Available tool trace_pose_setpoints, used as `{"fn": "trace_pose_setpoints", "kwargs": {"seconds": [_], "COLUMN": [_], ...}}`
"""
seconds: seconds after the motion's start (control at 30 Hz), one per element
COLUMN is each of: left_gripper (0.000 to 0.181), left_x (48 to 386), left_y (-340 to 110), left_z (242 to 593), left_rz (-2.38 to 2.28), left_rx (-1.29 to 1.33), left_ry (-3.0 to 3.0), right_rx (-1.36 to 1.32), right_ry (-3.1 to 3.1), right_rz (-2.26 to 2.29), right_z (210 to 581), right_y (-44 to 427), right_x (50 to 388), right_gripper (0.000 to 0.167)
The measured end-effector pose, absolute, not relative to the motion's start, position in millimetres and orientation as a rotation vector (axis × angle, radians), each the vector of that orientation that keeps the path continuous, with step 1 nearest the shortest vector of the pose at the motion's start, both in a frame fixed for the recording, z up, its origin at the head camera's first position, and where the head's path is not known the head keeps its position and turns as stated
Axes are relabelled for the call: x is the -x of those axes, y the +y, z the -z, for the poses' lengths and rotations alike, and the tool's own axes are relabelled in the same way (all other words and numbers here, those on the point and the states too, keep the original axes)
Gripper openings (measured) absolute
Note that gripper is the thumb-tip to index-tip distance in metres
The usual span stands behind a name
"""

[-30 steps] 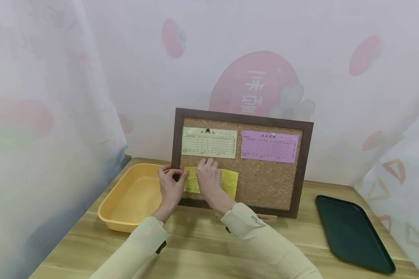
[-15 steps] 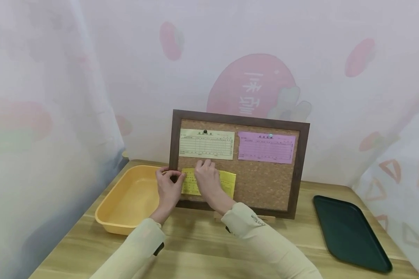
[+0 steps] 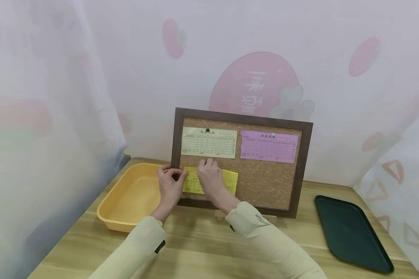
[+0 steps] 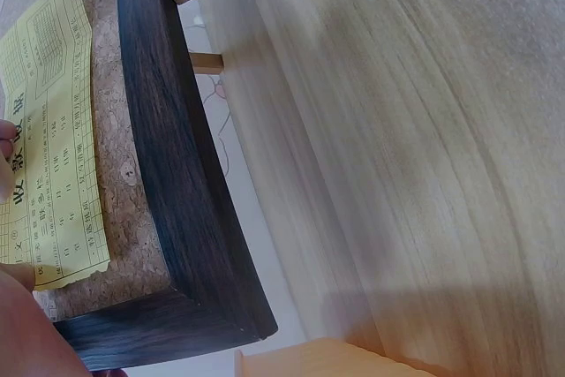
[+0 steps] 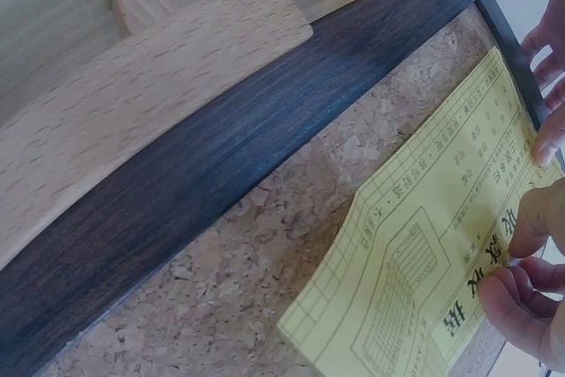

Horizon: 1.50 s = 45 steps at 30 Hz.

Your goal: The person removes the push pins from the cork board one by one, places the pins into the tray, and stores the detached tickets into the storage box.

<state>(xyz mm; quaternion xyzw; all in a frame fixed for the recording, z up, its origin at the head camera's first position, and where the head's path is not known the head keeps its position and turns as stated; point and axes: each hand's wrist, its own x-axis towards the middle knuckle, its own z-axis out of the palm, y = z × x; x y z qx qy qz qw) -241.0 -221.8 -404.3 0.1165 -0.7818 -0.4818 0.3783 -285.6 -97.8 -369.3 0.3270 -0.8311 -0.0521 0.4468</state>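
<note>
Against grainy cork (image 3: 265, 184), the curled left hand (image 3: 169, 184) holds thin yellow paper (image 5: 437, 240) at its left edge, while the right hand (image 3: 211, 177) pinches something small, too hidden to name.

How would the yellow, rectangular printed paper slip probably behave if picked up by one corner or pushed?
The yellow, rectangular printed paper slip would likely flop, since it looks thin and its lower edge bends in both wrist views. It should be light, judging by that thin paper. Pushed edge-on, it may buckle near the visible bend.
</note>
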Motion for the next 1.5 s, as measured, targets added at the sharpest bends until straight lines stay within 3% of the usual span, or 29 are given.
{"fn": "trace_pose_setpoints", "kwargs": {"seconds": [0.87, 1.5], "left_gripper": [0.019, 0.018], "left_x": [241, 240], "left_y": [-222, -226], "left_z": [405, 406], "left_rz": [1.213, 1.185], "left_rx": [-0.307, -0.278], "left_ry": [-2.001, -1.951], "right_rx": [-0.928, -0.982], "right_ry": [-1.986, -1.873], "right_rz": [-0.061, -0.376], "right_z": [375, 378], "right_y": [-89, -61], "right_x": [287, 302], "right_gripper": [0.007, 0.014]}}
